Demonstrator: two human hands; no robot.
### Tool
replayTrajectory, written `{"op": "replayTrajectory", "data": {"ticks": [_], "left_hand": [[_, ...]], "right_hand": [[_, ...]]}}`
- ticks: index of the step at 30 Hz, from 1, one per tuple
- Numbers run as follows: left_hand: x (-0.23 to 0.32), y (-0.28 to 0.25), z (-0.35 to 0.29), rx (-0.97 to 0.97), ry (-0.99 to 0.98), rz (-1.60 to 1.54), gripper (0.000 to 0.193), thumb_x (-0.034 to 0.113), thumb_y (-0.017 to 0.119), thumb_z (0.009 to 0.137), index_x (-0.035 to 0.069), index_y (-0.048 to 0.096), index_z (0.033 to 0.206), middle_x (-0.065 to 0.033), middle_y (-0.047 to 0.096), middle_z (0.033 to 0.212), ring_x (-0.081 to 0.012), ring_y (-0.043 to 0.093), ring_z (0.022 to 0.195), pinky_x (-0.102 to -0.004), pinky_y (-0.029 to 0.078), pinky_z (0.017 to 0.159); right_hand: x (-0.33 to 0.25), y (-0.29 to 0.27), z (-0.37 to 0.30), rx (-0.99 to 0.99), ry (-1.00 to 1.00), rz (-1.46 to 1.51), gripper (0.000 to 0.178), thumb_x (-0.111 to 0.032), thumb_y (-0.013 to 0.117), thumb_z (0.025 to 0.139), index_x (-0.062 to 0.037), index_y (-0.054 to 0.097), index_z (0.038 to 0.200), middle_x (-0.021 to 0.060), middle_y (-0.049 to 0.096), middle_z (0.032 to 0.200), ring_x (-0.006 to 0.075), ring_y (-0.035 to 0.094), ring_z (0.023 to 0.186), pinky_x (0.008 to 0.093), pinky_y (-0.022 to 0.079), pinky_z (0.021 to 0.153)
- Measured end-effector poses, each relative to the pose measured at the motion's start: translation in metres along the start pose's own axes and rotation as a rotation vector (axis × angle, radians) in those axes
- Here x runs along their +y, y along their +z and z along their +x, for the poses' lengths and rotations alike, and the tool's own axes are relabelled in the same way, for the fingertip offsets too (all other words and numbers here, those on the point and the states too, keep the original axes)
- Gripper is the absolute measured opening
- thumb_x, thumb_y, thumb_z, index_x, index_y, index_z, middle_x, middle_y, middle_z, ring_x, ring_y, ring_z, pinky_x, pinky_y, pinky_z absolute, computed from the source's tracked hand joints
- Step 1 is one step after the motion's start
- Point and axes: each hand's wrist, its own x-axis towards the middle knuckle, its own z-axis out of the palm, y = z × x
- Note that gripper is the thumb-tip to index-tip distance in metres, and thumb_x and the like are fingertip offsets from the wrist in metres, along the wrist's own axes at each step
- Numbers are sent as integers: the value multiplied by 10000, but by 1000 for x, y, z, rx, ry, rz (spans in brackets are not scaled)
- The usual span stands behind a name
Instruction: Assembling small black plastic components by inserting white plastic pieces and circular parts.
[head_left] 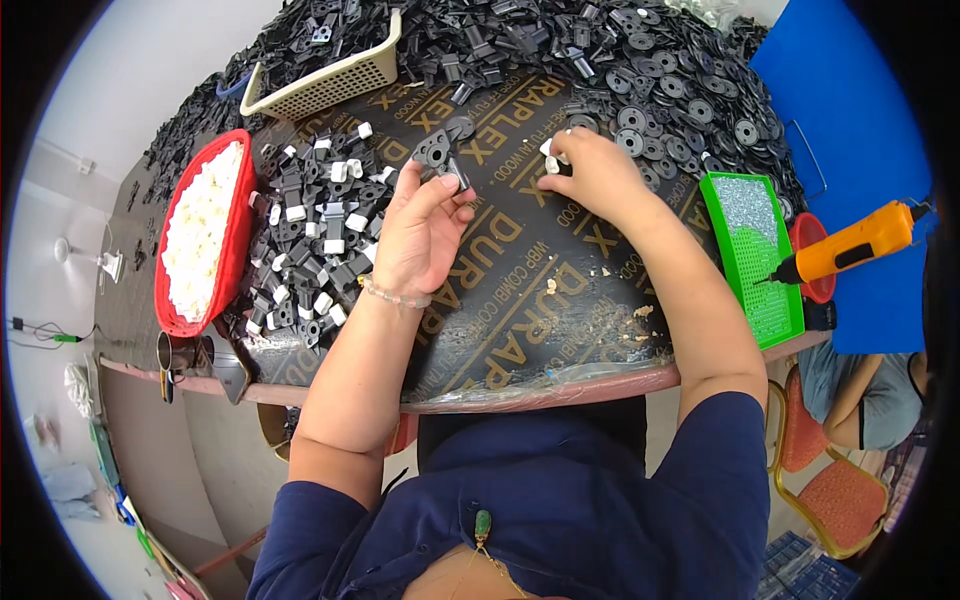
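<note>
My left hand (425, 225) is raised over the table, thumb and fingers closed on a black plastic part (434, 150) with a flat plate with holes and a shiny block-like end. To its right my right hand (598, 172) is curled, pinching a small white plastic piece (549, 152) at its fingertips. A round black disc (582, 122) lies just beyond that hand. Left of my left hand spreads a heap of black parts with white caps (335, 212). Farther left, a red basket (243, 190) holds many small white pieces.
Black parts are piled along the far side, around a beige basket (330, 85); black discs (690, 105) heap at far right. A green tray (735, 260) of small metal pieces stands at right, an orange power screwdriver (855, 243) over it. Another person sits at lower right.
</note>
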Motion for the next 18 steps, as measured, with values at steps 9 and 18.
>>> {"op": "replayTrajectory", "data": {"ticks": [9,18], "left_hand": [[-1,5,0,22,92,96,433,4,681,875,88,463,1239,-55,674,1030,-153,636,885,-273,475,742],[-7,9,-3,-22,178,178,635,-25,727,849,50,419,1399,-67,666,1086,-132,635,935,-258,509,791]], "right_hand": [[-24,-2,-3,-160,167,734,293,1,668,829,19,649,1121,18,604,953,111,622,895,243,498,798],[-74,2,-16,-106,322,1549,292,-26,726,866,27,602,1124,86,661,992,138,650,866,268,538,785]]}}
